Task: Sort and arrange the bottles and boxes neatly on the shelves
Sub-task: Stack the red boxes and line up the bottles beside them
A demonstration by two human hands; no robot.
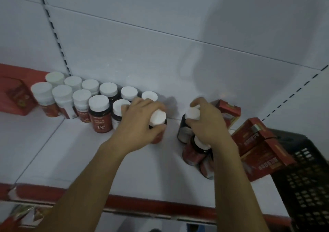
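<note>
While our left hand grips one bottle and our right hand another bottle, fingers curled, we should stand both upright beside the shelf's back row.

1 bottle is half-hidden; the basket is cropped.

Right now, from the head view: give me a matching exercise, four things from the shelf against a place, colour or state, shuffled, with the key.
Things
1. left hand
2. bottle marked Fe
3. basket
4. far-left box

States
A. black, at the right end of the shelf
B. red, at the left edge of the view
C. upright, white cap, front row
D. grips a capped bottle

Pairs: 1-D, 2-C, 3-A, 4-B
</note>
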